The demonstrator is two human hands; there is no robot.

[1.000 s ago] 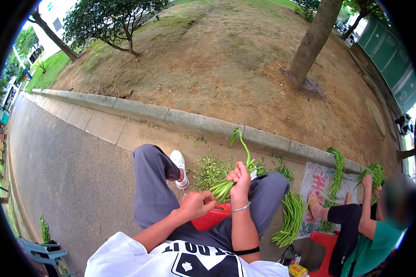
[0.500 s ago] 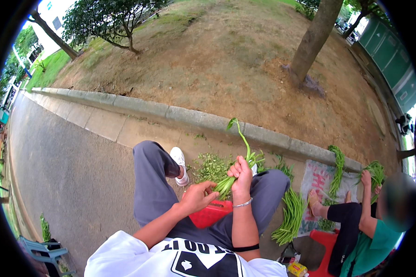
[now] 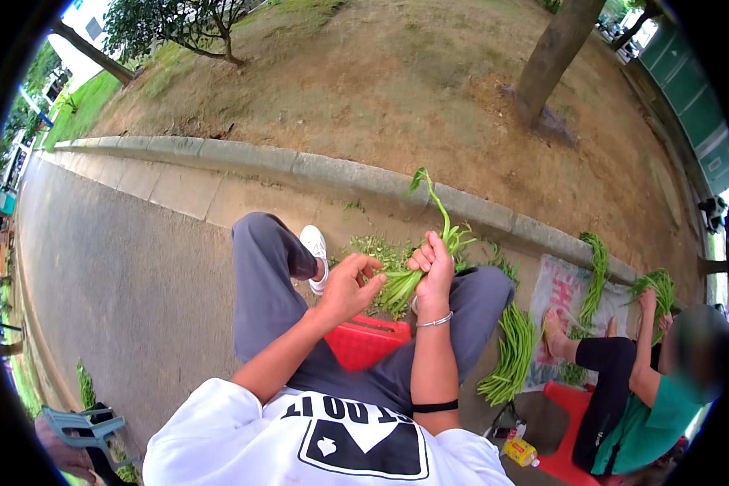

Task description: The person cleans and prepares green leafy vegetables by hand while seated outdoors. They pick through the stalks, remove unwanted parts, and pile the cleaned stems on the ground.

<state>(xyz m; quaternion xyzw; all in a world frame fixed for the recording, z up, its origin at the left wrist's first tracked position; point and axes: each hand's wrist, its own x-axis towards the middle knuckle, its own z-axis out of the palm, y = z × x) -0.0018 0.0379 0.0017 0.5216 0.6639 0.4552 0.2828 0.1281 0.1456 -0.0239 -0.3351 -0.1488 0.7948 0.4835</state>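
My right hand [image 3: 432, 267] is closed round a bundle of long green stems [image 3: 401, 287], whose leafy tips rise above it. Just left of the bundle's lower ends my left hand [image 3: 353, 282] has thumb and fingers bent and apart, with nothing visible between them. Below both hands, between my legs, is a red plastic stool [image 3: 364, 340]. Chopped green bits [image 3: 377, 247] litter the paving beyond. A pile of long green stalks [image 3: 506, 360] lies beside my right knee.
A co-worker [image 3: 664, 405] at right handles greens [image 3: 656, 287] over a printed sack [image 3: 543, 296]. Behind are a red stool [image 3: 567, 413] and yellow bottle [image 3: 518, 452]. A concrete kerb [image 3: 324, 166] borders dirt and trees [image 3: 543, 81]. A blue-grey chair [image 3: 81, 429] stands lower left.
Both my hands and the bundle have moved upward in the view, along with the surrounding scene. My left hand's fingers are more spread beside the bundle's lower ends.
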